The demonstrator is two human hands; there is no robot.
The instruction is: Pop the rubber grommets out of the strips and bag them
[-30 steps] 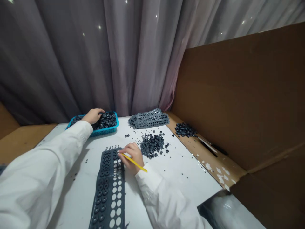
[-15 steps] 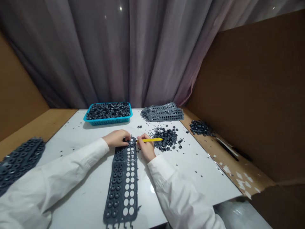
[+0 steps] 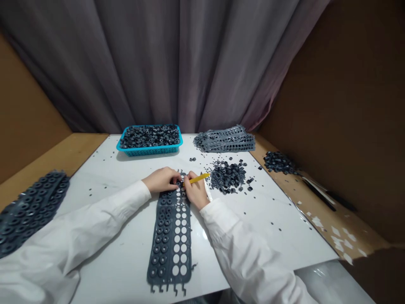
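A long dark rubber sheet (image 3: 169, 249) lies lengthwise before me. Raised rings fill its left columns, and open round holes run down the right ones. At its far end my left hand (image 3: 165, 180) is closed, thumb and fingers pinching at the sheet's ringed part; the exact piece between them is hidden. My right hand (image 3: 195, 192) grips a slim yellow pen-like tool (image 3: 200, 177), its tip pointing left at the far holes beside my left fingertips. Right of this hand is a pile of small dark rubber pieces (image 3: 228, 176).
A blue basket (image 3: 148, 150) full of small dark rings stands at the back. Punched rubber sheets (image 3: 224, 140) are stacked at back right. Another ringed sheet (image 3: 34, 207) lies at left. More dark bits (image 3: 278, 162) and a long thin tool (image 3: 319, 192) rest by the right cardboard wall.
The view has shifted, so the scene sits slightly right and higher. My right hand has come closer to my left, and the yellow tool now slants upward to the right.
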